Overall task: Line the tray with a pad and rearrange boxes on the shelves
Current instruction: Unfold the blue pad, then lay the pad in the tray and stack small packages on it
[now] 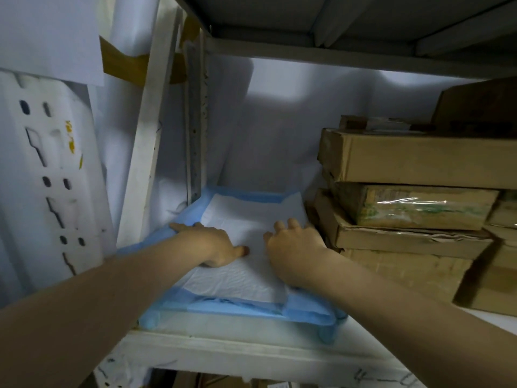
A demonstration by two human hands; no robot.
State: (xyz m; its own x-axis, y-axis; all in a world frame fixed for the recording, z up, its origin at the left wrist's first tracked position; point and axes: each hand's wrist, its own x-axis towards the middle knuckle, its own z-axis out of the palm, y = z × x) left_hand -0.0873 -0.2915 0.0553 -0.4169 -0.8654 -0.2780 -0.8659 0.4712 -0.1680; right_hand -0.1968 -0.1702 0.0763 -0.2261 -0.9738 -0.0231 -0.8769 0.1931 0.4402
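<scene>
Blue-edged white absorbent pad lies in the clear plastic tray at the white shelf's left end — left hand and right hand flat on it, fingers spread. Brown cardboard boxes are stacked just right.

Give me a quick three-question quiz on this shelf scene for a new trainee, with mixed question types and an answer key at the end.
1. True or false: the white absorbent pad with blue edges already lies in the translucent blue plastic tray.
2. Multiple choice: the stacked brown cardboard boxes sit on which side of the tray? A) left B) right C) in front
3. Fill in: the left hand and right hand both press on the ____.

Key:
1. True
2. B
3. pad
</scene>
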